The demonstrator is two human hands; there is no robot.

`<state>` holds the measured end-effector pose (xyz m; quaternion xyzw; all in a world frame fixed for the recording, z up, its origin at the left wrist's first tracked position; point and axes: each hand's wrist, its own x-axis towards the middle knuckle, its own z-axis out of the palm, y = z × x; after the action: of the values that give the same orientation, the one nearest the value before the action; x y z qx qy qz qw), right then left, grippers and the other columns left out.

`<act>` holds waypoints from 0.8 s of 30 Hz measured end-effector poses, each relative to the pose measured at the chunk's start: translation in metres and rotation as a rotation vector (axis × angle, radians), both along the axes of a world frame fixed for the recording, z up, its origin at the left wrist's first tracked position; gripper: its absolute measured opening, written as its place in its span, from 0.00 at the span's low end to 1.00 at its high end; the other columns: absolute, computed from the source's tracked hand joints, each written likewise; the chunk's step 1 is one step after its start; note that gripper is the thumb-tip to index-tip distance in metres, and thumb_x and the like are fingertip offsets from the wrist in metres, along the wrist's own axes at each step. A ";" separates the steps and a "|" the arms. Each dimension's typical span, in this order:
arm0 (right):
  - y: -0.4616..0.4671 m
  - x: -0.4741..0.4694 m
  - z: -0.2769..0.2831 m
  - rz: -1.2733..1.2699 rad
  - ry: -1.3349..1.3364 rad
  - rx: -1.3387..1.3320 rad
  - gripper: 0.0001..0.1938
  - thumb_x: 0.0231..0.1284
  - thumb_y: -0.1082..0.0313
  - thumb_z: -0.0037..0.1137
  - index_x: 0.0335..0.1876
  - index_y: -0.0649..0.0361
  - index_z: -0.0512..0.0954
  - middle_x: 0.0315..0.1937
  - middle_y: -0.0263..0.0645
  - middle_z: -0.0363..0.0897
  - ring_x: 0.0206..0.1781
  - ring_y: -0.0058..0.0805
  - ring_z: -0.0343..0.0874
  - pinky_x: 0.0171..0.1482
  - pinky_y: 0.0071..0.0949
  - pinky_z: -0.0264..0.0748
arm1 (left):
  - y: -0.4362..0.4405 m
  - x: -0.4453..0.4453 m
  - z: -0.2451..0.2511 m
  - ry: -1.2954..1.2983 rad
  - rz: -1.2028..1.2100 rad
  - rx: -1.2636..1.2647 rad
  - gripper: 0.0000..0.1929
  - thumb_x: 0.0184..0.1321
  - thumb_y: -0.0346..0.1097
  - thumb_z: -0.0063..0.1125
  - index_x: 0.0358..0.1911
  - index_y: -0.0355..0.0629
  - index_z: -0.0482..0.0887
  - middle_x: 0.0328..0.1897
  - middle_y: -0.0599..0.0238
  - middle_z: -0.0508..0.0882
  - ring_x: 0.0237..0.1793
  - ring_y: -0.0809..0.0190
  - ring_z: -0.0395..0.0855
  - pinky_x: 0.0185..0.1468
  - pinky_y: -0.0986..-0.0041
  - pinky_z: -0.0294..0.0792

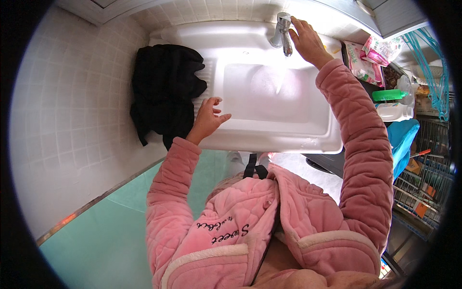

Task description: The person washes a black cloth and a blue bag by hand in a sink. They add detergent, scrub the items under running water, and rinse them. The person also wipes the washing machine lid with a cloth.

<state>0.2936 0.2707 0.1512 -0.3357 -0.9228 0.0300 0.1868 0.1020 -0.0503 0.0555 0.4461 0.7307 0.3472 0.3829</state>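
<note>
My right hand [308, 41] is at the chrome faucet [281, 32], fingers extended along the right side of its head. Whether the fingertips touch the metal is hard to tell. From the spout a stream of water [280, 85] falls into the white sink basin [231, 124], where bright ripples spread on shallow water. Over the sink's ribbed left side lies a black cloth garment [164, 79], bunched up and hanging past the front edge. My left hand [211, 117] hovers by the basin's left rim, just right of the garment, with its fingers apart and nothing in them.
Right of the sink are pink-and-white packages [364, 65], a green bottle [389, 95], a white bottle [393, 112] and blue hangers [433, 72]. A blue cloth [402, 141] hangs near a wire rack [422, 188]. Tiled wall [75, 90] bounds the left; a cabinet [391, 16] overhangs the upper right.
</note>
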 end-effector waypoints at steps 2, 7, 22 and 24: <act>-0.004 0.005 0.002 -0.030 0.065 0.030 0.23 0.70 0.59 0.41 0.65 0.63 0.64 0.57 0.53 0.69 0.57 0.47 0.72 0.58 0.43 0.70 | 0.004 -0.006 0.002 0.078 -0.056 -0.047 0.32 0.48 0.37 0.72 0.57 0.39 0.70 0.54 0.55 0.70 0.48 0.56 0.78 0.48 0.68 0.75; -0.023 0.065 -0.031 -0.124 0.374 0.103 0.16 0.60 0.74 0.48 0.54 0.65 0.70 0.49 0.54 0.69 0.49 0.53 0.71 0.52 0.42 0.70 | 0.016 -0.017 -0.011 0.302 -0.181 -0.038 0.34 0.48 0.37 0.72 0.59 0.39 0.68 0.55 0.55 0.68 0.51 0.53 0.76 0.49 0.66 0.73; 0.003 0.082 -0.241 -0.057 -0.665 -0.271 0.14 0.61 0.72 0.45 0.52 0.63 0.72 0.53 0.53 0.67 0.52 0.51 0.72 0.54 0.42 0.72 | 0.034 0.019 -0.046 0.205 -0.421 -0.135 0.31 0.53 0.35 0.65 0.59 0.36 0.66 0.56 0.47 0.67 0.53 0.42 0.73 0.55 0.60 0.68; 0.002 0.081 -0.247 -0.038 -0.783 -0.155 0.14 0.60 0.73 0.45 0.52 0.64 0.71 0.53 0.53 0.68 0.52 0.52 0.72 0.52 0.41 0.74 | 0.036 0.023 -0.046 0.216 -0.418 -0.150 0.31 0.52 0.34 0.65 0.59 0.36 0.66 0.55 0.46 0.68 0.52 0.42 0.73 0.54 0.59 0.69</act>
<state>0.3750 0.2722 -0.0954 -0.3517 -0.9129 -0.0341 -0.2044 0.1255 -0.0145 0.0091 0.5924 0.6830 0.1553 0.3980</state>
